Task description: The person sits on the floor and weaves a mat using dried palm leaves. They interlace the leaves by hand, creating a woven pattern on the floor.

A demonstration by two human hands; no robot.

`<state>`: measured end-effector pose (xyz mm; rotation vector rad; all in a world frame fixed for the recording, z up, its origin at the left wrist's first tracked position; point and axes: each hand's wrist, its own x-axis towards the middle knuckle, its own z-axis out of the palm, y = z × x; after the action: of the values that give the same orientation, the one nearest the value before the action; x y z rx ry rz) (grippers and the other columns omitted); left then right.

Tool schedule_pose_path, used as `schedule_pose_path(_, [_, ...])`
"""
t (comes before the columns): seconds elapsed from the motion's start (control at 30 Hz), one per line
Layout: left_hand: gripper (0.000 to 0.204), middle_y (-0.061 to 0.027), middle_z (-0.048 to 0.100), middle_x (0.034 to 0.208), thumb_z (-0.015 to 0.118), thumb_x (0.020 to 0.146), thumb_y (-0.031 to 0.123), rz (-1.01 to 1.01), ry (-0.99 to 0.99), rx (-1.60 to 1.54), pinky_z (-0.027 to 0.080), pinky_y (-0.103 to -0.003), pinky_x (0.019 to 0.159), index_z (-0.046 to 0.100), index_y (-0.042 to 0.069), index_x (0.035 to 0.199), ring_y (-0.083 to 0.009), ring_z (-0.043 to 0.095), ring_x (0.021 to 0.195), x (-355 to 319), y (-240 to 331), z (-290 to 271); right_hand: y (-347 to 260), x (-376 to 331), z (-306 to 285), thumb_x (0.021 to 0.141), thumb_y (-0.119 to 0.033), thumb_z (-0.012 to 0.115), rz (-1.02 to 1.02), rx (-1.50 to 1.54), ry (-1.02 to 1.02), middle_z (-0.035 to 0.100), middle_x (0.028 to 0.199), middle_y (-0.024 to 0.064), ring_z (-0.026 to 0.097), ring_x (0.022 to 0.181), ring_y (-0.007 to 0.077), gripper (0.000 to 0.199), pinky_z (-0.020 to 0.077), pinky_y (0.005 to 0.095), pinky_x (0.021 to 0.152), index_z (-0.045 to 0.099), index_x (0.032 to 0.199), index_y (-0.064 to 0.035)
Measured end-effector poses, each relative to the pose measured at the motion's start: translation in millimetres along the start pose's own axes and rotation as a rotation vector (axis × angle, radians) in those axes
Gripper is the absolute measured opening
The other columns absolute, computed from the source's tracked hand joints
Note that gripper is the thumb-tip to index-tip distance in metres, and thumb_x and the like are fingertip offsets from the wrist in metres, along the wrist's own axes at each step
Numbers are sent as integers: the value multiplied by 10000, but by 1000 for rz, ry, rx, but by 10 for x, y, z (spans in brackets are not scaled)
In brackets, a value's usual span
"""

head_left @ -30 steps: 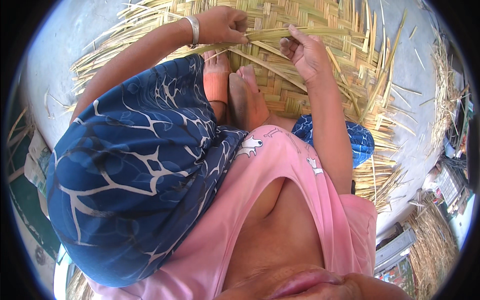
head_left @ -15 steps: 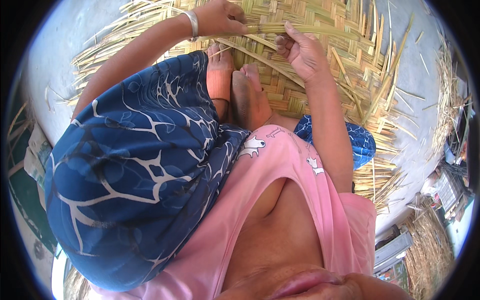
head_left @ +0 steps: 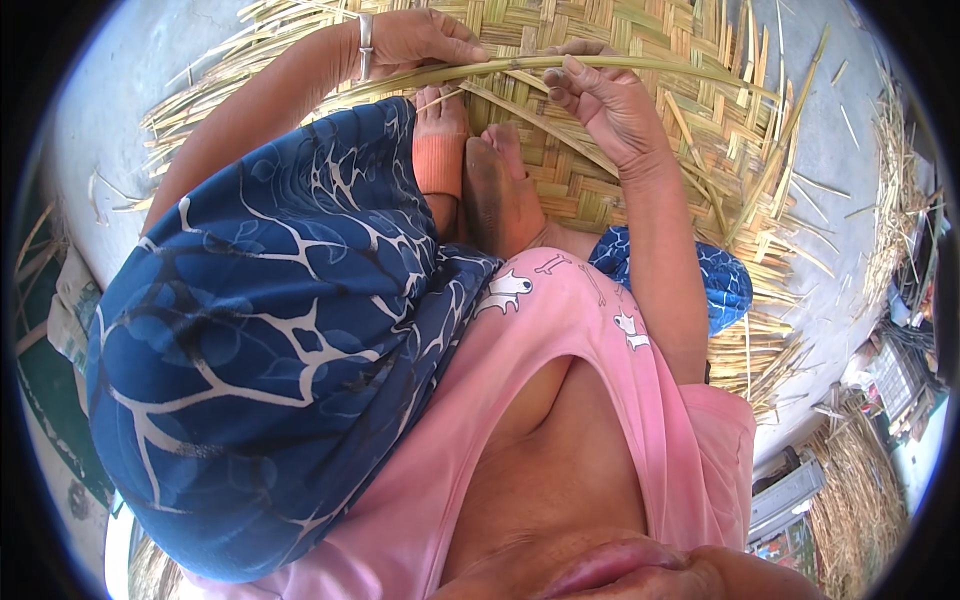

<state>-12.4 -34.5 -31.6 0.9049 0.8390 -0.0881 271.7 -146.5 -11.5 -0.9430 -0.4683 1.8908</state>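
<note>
Across the top centre of the frame, a long yellow-green strip (head_left: 505,66) spans the woven mat (head_left: 650,30); the left hand (head_left: 425,38), upper left of centre, has its fingers closed on the strip; the right hand (head_left: 618,110), upper right of centre, pinches it between thumb and fingers; feet (head_left: 490,200) rest just below.

Bright, diffuse light fills the view, leaving only soft shadows. The smooth, pale grey floor (head_left: 100,140) looks washed out and bluish, while the flat, yellow-green mat of plaited strips (head_left: 590,195) shows its weave clearly. Toward the blue-fringed black rim, shapes curve, and the dry, tan straw bundle (head_left: 855,485) softens.
</note>
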Motion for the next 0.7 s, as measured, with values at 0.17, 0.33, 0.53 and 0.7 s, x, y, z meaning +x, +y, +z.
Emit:
schedule_pose_path(0.17, [378,-53,726,932,721,983,337,49,117,252,565,-282,722,696,-3,1146,-127,695,806,-40,-16,11,62,77,-66,979,-113,709,-5,44,-52,734,1059,106,727,911,198,160,608,324,790,656,1124,-70])
schedule_pose_path(0.33, [390,-62,744,923,675,995,397,223,317,841,552,-332,783,748,25,1086,-172,685,840,-209,344,299,40,100,-141,973,-154,732,-115,-18,202,726,954,87,731,812,183,143,610,297,675,660,1062,-68])
schedule_pose_path(0.53, [310,-97,756,977,727,925,321,347,430,1051,580,-367,802,741,66,1102,-255,729,885,-413,63,270,3,164,-308,962,-206,757,-151,-67,362,687,863,68,700,723,168,221,588,276,601,643,1059,-43])
schedule_pose_path(0.7, [256,-86,706,994,618,977,300,426,529,1540,569,-451,782,705,108,1123,-331,697,901,-397,-14,403,44,184,-375,969,-231,749,-20,-55,476,686,863,74,680,700,163,250,575,267,595,630,1064,-33])
